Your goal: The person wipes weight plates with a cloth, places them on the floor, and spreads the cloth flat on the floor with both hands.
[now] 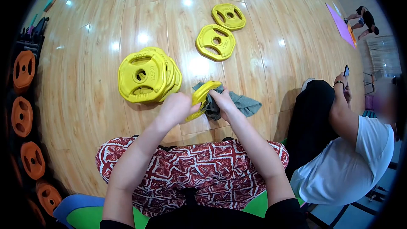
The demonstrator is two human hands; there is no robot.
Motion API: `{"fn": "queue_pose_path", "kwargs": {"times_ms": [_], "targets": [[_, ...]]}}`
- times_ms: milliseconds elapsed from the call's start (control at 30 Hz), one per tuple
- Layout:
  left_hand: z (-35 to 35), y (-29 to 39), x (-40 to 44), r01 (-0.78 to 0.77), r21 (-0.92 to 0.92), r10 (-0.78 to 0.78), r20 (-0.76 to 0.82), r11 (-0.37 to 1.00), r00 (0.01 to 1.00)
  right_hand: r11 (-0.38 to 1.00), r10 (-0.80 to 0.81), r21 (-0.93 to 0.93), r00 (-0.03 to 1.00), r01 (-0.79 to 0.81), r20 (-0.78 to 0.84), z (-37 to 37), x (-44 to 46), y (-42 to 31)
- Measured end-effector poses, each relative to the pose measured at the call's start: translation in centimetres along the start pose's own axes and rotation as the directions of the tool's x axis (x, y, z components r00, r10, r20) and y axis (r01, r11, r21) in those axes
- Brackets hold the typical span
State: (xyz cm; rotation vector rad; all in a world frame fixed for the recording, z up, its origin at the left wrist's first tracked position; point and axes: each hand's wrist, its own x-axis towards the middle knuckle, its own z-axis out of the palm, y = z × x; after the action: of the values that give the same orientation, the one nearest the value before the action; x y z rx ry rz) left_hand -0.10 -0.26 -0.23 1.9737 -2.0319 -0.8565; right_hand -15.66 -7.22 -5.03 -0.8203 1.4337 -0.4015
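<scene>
Black top (220, 219), worn by the seated person; at the lower edge, nearest the camera. Red-and-white patterned trousers (199, 171), legs folded, on a green mat (80, 219) edged in blue.

Left hand (176, 108): fingers curled closed on the held yellow weight plate (200, 95); finger ends partly hidden. Right hand (221, 103): closed on a grey-green cloth (243, 105), bunched against the same plate; thumb uppermost, remaining fingers covered, exact closure there not readable.

Held plate: one, tilted up on edge between the two hands, in front of the folded legs; partly obscured by hands and cloth. Loose cloth end trails to the right.

Stack of yellow weight plates (157, 74): just beyond the left hand and to its left; layers offset, uppermost marked 1.25KG. Its near edge adjoins the left hand in view.

Nearer loose yellow plate (206, 42) and farther loose yellow plate (238, 16): flat on the wood floor (271, 25), beyond the hands, edges meeting.

Orange weight plates (21, 116): a row at far left.

Person in white shirt (352, 169): seated at right, holding a phone (347, 71).
</scene>
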Motion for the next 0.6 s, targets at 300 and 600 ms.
{"fn": "queue_pose_path", "kwargs": {"times_ms": [300,600], "targets": [[0.5,-0.4,0.2,0.010,-0.013,-0.011,-0.071,1.000,0.997,0.978,-0.148,-0.137,0.986,0.158,0.078,-1.1,1.6,0.7],[0.1,-0.7,0.1,0.011,-0.062,-0.014,-0.041,0.998,0.999,0.744,-0.275,-0.621,0.960,0.246,0.051,-1.6,1.8,-0.1]]}}
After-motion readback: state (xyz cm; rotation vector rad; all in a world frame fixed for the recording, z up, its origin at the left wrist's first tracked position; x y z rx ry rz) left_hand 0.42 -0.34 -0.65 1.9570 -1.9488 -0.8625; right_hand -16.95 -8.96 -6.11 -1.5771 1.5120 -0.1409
